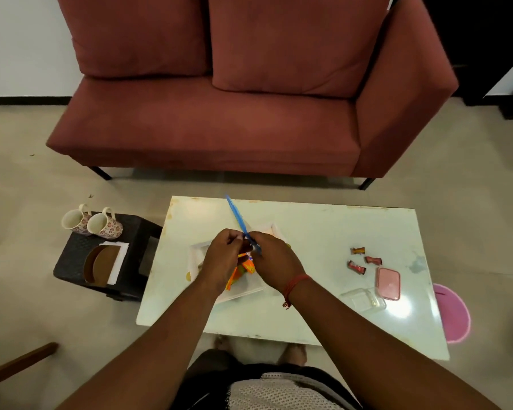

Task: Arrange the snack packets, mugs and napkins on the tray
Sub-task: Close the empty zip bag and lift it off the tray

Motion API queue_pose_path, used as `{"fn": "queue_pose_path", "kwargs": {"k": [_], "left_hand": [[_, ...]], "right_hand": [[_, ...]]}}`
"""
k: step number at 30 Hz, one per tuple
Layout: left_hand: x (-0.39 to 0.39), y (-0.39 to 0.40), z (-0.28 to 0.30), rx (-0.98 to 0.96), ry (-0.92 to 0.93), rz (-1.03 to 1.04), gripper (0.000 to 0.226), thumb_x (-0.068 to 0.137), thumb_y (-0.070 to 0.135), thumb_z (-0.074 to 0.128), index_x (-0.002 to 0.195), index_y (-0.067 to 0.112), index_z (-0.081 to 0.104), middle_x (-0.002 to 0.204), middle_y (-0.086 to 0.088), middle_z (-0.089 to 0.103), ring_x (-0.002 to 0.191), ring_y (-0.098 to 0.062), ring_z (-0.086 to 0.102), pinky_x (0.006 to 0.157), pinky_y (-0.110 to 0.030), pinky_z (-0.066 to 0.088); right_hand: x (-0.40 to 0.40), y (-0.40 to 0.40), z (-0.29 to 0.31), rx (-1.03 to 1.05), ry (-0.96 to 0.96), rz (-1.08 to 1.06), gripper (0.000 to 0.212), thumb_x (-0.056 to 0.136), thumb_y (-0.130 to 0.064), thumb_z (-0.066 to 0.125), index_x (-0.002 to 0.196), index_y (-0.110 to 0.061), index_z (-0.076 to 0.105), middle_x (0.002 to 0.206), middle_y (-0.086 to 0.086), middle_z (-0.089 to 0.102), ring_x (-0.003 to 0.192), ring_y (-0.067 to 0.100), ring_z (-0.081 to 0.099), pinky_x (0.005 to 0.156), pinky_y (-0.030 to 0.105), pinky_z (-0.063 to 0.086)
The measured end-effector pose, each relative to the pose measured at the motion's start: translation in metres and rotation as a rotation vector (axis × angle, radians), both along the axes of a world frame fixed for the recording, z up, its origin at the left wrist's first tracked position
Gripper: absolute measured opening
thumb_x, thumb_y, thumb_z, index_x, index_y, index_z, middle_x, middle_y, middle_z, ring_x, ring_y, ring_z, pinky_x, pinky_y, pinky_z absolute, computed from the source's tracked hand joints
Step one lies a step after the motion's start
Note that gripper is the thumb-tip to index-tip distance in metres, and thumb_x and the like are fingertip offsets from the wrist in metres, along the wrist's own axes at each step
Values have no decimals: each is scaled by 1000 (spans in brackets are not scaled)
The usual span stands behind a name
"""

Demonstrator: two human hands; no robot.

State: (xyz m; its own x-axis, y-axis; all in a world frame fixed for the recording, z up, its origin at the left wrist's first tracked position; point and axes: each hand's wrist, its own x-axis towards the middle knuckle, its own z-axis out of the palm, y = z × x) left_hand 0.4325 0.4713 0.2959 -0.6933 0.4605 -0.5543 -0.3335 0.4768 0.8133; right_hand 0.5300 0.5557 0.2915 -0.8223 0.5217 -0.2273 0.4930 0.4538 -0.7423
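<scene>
Thin blue snack packet [241,221], seen edge-on, held up over the white square tray [274,229]. My left hand [224,255] and right hand [274,258] meet at its lower end, fingers curled in, both grips pinching it. My read: two hands because the foil is limp and one pinch would let it flop; holding it above the tray lets me choose its spot before setting it down.

Orange snack packets [240,270] already lie in the tray, below and between my hands, partly hidden by them. I cannot tell how many.

The tray sits on the pale glossy low surface [323,229], toward its left half, close in front of me, probably so both arms reach it.

To the right on the same surface, well apart from the tray: three small red-and-gold wrapped sweets [363,258], a pink lidded box [388,283], and a clear plastic container [363,300] just beside it. These are not yet on the tray.

Left of the surface, a dark woven stool [131,232] carries two white floral mugs [92,223], side by side at its far edge, and a stack of white napkins [117,255] with brown round coasters [100,266] on top. Mugs and napkins not yet moved, so the task looks early.

Beyond: red fabric sofa [234,113].
</scene>
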Motion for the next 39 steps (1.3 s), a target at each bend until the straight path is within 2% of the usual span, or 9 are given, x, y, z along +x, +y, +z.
{"fn": "queue_pose_path", "kwargs": {"k": [7,9,11,14,19,22,30,36,39], "left_hand": [[-44,-24,-2,-98,370,-153,64,91,23,68,146,24,34,152,3,37,136,-16,39,107,-39,41],[-64,-31,-3,-52,388,-260,54,91,25,67,140,28,43,146,6,46,134,-14,42,107,-40,42],[-78,-34,-1,-25,381,-345,28,92,28,65,118,32,58,118,11,65,115,-11,59,97,-36,51],[-87,-35,3,25,374,-381,4,90,32,67,93,30,65,89,11,72,88,-7,67,80,-27,54],[-71,-25,12,69,377,-463,4,91,32,66,89,32,62,87,11,69,85,-11,65,71,-17,47],[-56,-20,20,138,367,-532,5,94,25,63,96,29,65,93,4,71,90,-15,66,82,-23,51],[-53,-16,37,187,309,-355,12,95,22,61,106,17,63,101,-5,70,97,-22,67,87,-32,57],[-44,-16,39,313,149,-129,5,94,13,62,93,17,65,82,-3,68,81,-16,68,71,-33,60],[-37,-14,42,332,121,-20,4,93,13,62,90,15,64,80,-5,64,73,-15,67,66,-35,60]], "right_hand": [[14,25,10,100,-43,5,25,95,-23,56,116,-25,70,107,-1,72,96,19,64,85,31,52],[17,31,17,62,-40,3,23,93,-23,61,113,-26,71,106,-3,73,91,14,64,84,27,51],[18,36,23,52,-57,-4,21,93,-24,63,112,-26,72,105,-5,73,87,9,62,83,23,49],[14,36,32,109,-114,-8,17,93,-29,63,108,-27,70,105,-5,71,87,9,59,79,22,48],[-6,13,43,155,-74,-75,16,93,-28,64,107,-23,68,104,-1,70,87,14,60,79,24,49],[-19,0,50,182,-23,-126,16,93,-25,63,108,-21,69,101,0,70,88,15,61,84,28,53],[12,33,65,238,-141,-59,13,93,-31,60,103,-26,67,102,-2,71,86,16,61,75,30,54],[83,84,66,242,-290,15,15,94,-33,59,104,-25,68,98,-3,68,88,17,59,76,32,51],[111,111,68,147,-193,-55,8,92,-25,63,97,-22,69,89,-1,70,79,17,63,71,24,50]]}}
